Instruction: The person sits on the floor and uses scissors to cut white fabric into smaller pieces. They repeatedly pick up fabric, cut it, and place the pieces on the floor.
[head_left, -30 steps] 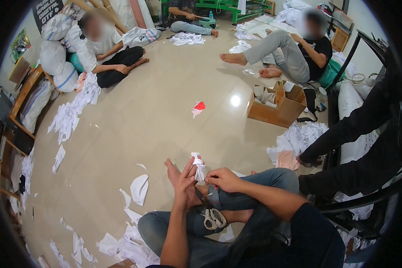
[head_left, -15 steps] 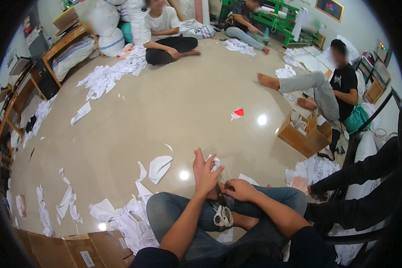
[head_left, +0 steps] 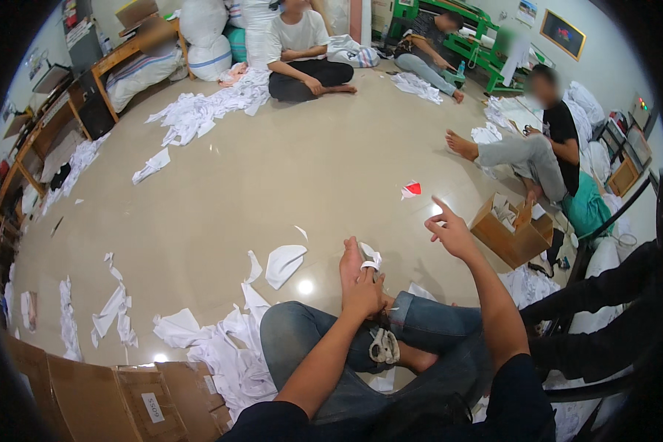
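Note:
My left hand (head_left: 364, 295) is closed beside my bare foot, its fingers on a small white bundle (head_left: 371, 255) that looks like cloth. Part of that bundle is hidden by the fingers. Scissors with white-wrapped handles (head_left: 384, 346) rest against my lower legs just below that hand, their blades mostly covered. Up and to the right, my right hand (head_left: 451, 230) is raised in the air with the index finger stretched out and nothing held. It is nearest to a cardboard box (head_left: 519, 239) holding pale scraps. A red and white scrap (head_left: 412, 190) lies on the floor beyond it.
White cloth pieces (head_left: 232, 353) pile beside my left knee, with a single piece (head_left: 285, 266) farther out. Cardboard (head_left: 88, 390) stands at the lower left. Three people sit across the room near a heap of white cloth (head_left: 206, 114) and a green machine (head_left: 479, 44). Dark-clothed limbs (head_left: 604, 295) appear at right.
My right hand has left the spot beside my left hand and risen up and to the right, index finger extended. My left hand stays by the foot. The whole view has shifted slightly.

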The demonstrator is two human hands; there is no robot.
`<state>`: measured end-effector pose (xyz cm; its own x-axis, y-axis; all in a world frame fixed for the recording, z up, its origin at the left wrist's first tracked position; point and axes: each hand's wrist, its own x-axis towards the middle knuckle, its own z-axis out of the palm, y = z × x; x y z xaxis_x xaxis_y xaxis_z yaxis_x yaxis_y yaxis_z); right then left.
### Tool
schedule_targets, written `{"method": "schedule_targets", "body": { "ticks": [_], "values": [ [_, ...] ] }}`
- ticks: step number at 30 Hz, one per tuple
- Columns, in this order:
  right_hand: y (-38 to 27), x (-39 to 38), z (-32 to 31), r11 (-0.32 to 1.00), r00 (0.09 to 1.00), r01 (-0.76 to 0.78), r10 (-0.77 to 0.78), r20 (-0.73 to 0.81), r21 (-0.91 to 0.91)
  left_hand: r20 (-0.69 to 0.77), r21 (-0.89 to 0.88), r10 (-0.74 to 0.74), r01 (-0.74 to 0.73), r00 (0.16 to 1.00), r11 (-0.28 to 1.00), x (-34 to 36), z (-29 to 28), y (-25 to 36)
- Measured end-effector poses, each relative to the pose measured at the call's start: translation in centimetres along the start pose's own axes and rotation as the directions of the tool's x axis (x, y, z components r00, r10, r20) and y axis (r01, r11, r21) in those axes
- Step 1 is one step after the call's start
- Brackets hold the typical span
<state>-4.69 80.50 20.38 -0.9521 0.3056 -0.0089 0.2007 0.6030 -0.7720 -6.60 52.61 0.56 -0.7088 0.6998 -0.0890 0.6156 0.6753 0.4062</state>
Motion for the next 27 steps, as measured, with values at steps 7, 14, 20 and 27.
{"method": "schedule_targets", "body": {
  "ticks": [7, 14, 20, 27],
  "values": [
    [18.1, -2.5, 4.7, 0.755, 0.961, 0.095, 0.1, 0.257, -0.649, -0.04, -0.016, 0.04, -0.04, 0.998, 0.999, 1.0, 0.0, 1.9],
    [21.2, -3.9, 9.1, 0.689, 0.801, 0.075, 0.389, 0.455, -0.721, -0.081, -0.055, 0.041, -0.046, 0.996, 0.997, 0.8, -0.1, 2.7],
    [16.7, -3.4, 9.1, 0.702, 0.821, 0.037, 0.385, 0.422, -0.711, -0.099, -0.053, 0.062, -0.067, 0.993, 0.996, 2.8, 0.9, 3.2],
    [16.5, -2.7, 8.1, 0.708, 0.799, 0.077, 0.377, 0.468, -0.702, -0.102, -0.156, -0.008, -0.008, 0.995, 0.988, 5.3, 1.1, 3.7]
  ]
}}
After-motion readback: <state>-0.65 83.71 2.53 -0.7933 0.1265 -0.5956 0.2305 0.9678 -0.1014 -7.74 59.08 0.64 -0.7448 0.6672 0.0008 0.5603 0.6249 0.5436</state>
